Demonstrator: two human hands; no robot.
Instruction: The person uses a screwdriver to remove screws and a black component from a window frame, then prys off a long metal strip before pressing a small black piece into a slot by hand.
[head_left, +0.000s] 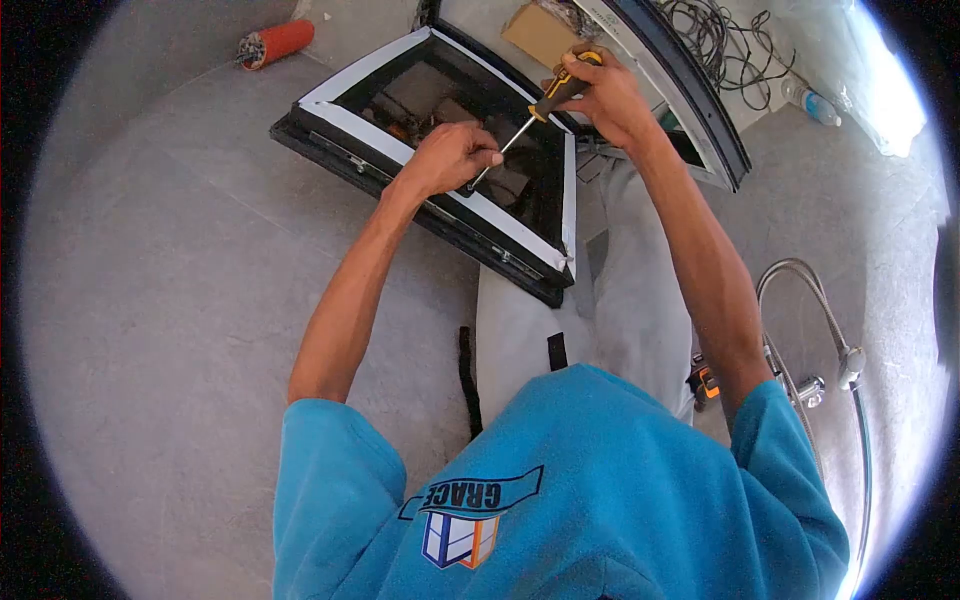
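My right hand is wrapped round the yellow and black handle of a screwdriver. Its metal shaft slants down to the left, and the tip is near a small black piece at the frame's inner edge. The fingers of my left hand are pinched together beside that tip; what they hold, if anything, is hidden. Under both hands lies a black framed window sash with white strips along its edges and dark, reflecting glass. Its near edge rests over my legs.
Another black and white frame leans at the upper right, beside tangled cables and a plastic bottle. A red roll lies upper left, cardboard behind the sash. A metal hose curves at the right.
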